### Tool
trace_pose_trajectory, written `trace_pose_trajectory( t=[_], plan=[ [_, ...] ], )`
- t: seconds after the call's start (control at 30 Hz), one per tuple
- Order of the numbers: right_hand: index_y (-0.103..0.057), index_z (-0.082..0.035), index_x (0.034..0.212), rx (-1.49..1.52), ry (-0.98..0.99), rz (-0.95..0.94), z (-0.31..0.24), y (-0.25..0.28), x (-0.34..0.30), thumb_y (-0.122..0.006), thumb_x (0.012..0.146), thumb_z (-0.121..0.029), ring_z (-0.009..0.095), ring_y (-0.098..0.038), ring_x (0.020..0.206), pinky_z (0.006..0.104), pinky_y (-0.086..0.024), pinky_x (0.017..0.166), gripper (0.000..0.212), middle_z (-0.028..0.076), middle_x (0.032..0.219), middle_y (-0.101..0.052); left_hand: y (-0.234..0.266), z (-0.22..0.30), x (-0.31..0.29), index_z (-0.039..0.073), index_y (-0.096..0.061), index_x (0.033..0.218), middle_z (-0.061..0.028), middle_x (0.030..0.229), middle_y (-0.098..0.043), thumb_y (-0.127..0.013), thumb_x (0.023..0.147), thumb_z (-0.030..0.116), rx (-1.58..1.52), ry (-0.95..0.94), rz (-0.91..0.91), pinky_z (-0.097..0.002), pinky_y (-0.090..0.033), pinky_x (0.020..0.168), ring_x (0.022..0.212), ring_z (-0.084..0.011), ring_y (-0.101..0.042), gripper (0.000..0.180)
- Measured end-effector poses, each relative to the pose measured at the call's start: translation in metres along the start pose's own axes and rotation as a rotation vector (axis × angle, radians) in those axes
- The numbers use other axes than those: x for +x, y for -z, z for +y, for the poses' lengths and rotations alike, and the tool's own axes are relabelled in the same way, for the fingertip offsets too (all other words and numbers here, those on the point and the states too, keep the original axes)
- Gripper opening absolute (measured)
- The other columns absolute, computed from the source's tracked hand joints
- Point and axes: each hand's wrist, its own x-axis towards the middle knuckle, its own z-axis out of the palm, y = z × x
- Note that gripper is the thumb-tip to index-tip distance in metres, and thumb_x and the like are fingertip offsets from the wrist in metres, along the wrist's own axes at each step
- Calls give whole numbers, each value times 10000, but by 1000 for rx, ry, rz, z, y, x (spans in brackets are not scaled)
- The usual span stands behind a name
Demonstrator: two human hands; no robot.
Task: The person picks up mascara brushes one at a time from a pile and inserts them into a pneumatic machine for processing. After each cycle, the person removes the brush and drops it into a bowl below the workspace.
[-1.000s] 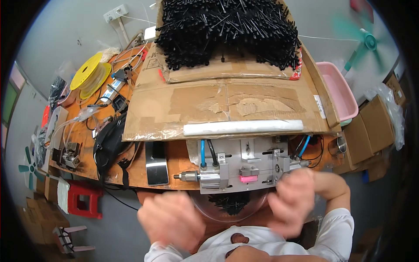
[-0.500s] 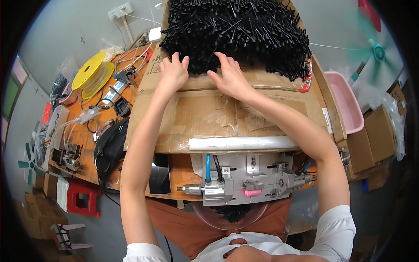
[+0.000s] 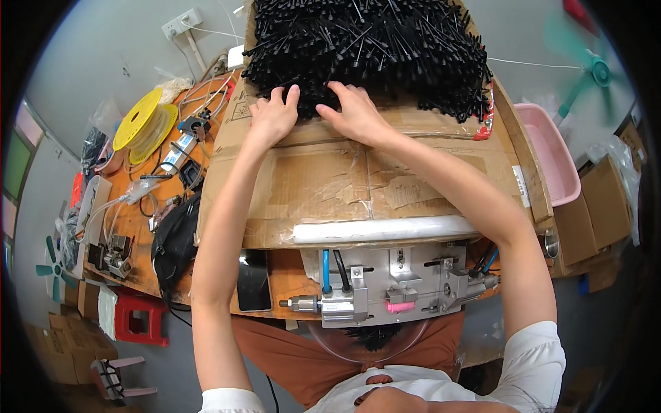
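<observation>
Black rods (image 3: 372,48), slim, knob-tipped, bristling in cardboard box (image 3: 427,122); left hand (image 3: 275,120), right hand (image 3: 356,117) half-spread, hold unclear

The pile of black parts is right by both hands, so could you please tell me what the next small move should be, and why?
Perhaps the left hand and right hand should curl gently inward around a small bunch from the pile of black parts. Both are at the pile's near edge with spread fingers, and neither clearly holds a part yet.
</observation>
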Motion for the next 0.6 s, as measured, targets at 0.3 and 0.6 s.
trace_pose_trajectory(
  t=[0.3,0.6],
  plan=[
    [-528,-61,1208,-270,361,14,-3,58,-61,-713,770,-137,289,-533,1064,346,-486,848,481,165,1147,-570,4,-11,-24,66,-419,1384,-329,1350,-392,-356,979,460,-10,-117,33,-478,-278,1075,1272,-462,-342,569],
    [-402,-186,1400,-932,674,443,53,83,-28,-585,786,-68,269,-375,1304,377,-325,1032,651,151,1433,-371,6,13,-83,72,-452,1354,-253,1388,-371,-537,945,245,55,-337,259,-437,-279,1089,1292,-395,-359,452]
  ],
)
